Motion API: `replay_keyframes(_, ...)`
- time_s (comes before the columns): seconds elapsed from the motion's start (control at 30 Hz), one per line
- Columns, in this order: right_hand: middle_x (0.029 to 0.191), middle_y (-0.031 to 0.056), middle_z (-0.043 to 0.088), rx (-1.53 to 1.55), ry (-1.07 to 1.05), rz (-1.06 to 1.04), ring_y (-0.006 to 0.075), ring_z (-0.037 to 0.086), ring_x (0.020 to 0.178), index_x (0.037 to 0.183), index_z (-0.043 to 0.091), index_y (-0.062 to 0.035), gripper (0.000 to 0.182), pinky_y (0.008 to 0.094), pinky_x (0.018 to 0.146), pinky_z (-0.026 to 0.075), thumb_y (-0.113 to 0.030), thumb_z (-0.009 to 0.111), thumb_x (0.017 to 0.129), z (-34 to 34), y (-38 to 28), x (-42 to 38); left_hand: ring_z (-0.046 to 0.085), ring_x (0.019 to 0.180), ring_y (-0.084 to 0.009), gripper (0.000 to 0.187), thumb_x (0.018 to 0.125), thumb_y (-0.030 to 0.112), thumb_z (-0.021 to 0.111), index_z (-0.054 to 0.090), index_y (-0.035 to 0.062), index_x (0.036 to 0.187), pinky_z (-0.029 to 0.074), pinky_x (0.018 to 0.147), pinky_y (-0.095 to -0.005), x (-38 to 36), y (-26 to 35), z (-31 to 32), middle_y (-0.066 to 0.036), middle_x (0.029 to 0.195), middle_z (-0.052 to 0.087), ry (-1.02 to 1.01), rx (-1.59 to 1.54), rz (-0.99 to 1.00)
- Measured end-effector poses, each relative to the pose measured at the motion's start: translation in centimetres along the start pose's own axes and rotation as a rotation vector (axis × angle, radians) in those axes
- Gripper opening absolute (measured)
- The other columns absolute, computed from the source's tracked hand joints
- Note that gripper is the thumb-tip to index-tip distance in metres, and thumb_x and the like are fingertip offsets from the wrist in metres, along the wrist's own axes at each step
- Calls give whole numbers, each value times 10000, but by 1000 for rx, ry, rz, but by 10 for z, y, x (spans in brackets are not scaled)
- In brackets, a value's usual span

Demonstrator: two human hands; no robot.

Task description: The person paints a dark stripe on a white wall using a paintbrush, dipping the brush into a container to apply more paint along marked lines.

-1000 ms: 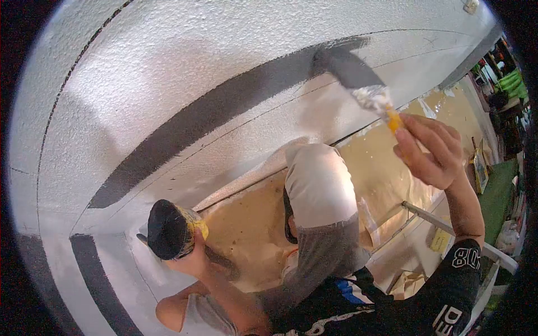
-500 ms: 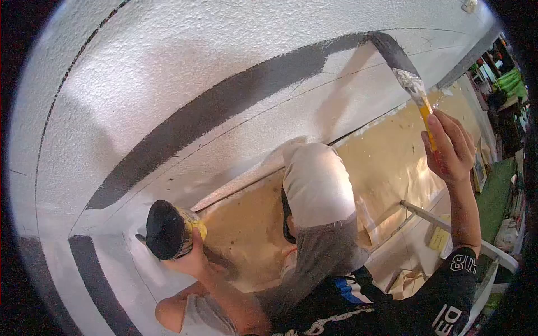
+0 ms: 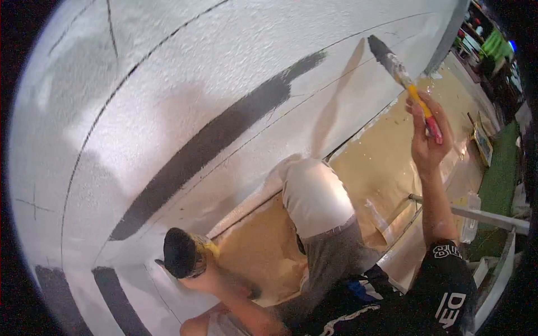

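Observation:
My right hand (image 3: 430, 131) is closed around the yellow and red handle of a paintbrush (image 3: 416, 95). Dark grey paint coats the bristles, and white smears cover the ferrule. The brush tip points at the white textured wall (image 3: 168, 73), beside its own shadow, with a small gap between them. Low on the left, my left hand (image 3: 204, 275) grips a paint can (image 3: 180, 253) with a black inside and some yellow on its side. A curved dark grey painted band (image 3: 207, 143) runs across the wall and ends left of the brush.
Thin drawn lines mark the wall, and dark stripes (image 3: 115, 297) stand at lower left. Brown paper (image 3: 386, 151) covers the floor. Another person, in light top and grey trousers (image 3: 330, 246), is below me. A metal ladder (image 3: 493, 221) stands at right near a green strip (image 3: 496, 185).
The brush has come away from the band's right end, and its handle has tilted. My view has shifted, so the wall and the can appear lower and further right.

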State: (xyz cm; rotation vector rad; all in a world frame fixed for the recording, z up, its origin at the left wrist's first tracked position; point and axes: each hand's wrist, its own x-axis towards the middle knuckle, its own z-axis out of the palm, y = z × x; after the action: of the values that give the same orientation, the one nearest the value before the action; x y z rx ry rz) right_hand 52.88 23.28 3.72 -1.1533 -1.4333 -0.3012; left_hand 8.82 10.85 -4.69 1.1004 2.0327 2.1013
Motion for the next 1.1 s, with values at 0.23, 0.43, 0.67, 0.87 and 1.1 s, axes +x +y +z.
replay_keyframes(0.23, 1017, 170, 643, 443, 145, 251, 194, 665, 848, 1043, 610, 82, 179, 276, 718, 555, 60, 593, 866, 38, -25, -18, 568, 1014, -263, 743, 659, 2, 809, 423, -45, 1292, 498, 869, -369, 5, -7, -19, -162, 1183, 557, -85, 229, 158)
replay_keyframes(0.43, 909, 173, 674, 452, 6, 195, 210, 671, 779, 1032, 635, 49, 243, 259, 657, 518, 63, 661, 791, 54, -67, -27, 566, 1016, -255, 745, 675, 23, 809, 411, -44, 1301, 489, 878, -362, 5, -13, -33, -159, 1186, 558, -107, 165, 154)
replay_keyframes(0.67, 871, 180, 673, 494, -56, -27, 263, 660, 681, 1035, 650, 20, 361, 298, 600, 526, 55, 729, 684, 58, -83, -33, 568, 1023, -250, 724, 683, -4, 801, 425, -50, 1300, 487, 881, -363, 2, -8, -37, -163, 1191, 563, -52, 229, 140)
replay_keyframes(0.87, 873, 179, 677, 419, -184, -118, 254, 663, 682, 1030, 649, 18, 368, 298, 593, 527, 66, 727, 673, 40, -91, -24, 579, 1007, -246, 650, 686, -20, 797, 469, -49, 1247, 501, 852, -362, -2, -7, -38, -159, 1175, 580, 1, 253, 86)
replay_keyframes(1.1, 885, 188, 674, 367, -17, -8, 254, 663, 697, 1008, 639, 44, 307, 294, 597, 521, 86, 695, 709, 58, -64, -33, 599, 940, -239, 611, 675, -45, 778, 485, -58, 1211, 520, 816, -360, -3, -18, -43, -159, 1132, 590, -5, 207, 124)
